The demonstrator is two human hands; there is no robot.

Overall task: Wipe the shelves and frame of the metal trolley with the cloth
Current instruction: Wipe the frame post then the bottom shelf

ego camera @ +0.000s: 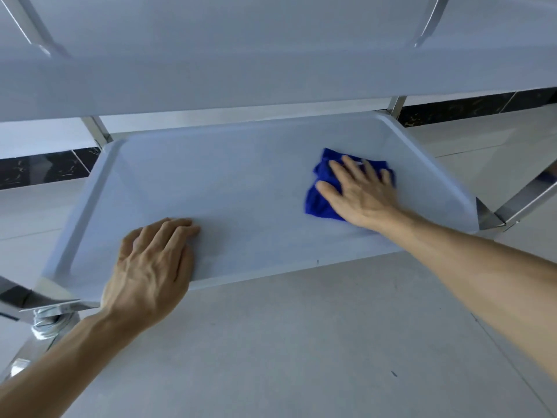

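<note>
Right hand (pixel 363 196) presses flat, fingers spread, on the blue cloth (pixel 321 203) at the lower shelf's (pixel 247 182) right side. Left hand (pixel 150 267) lies open on its near rim, gripping nothing. Looks mid-task: 1 shelf underway; upper shelf (pixel 271 55) and frame (pixel 524 203) probably left.

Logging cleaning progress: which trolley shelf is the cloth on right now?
The lower shelf: the right hand presses the blue cloth flat on it. The upper shelf overhead has nothing touching it.

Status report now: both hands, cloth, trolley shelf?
Right hand flat, pressing blue cloth on lower shelf. Left hand braces near rim. Nothing in the way.
</note>
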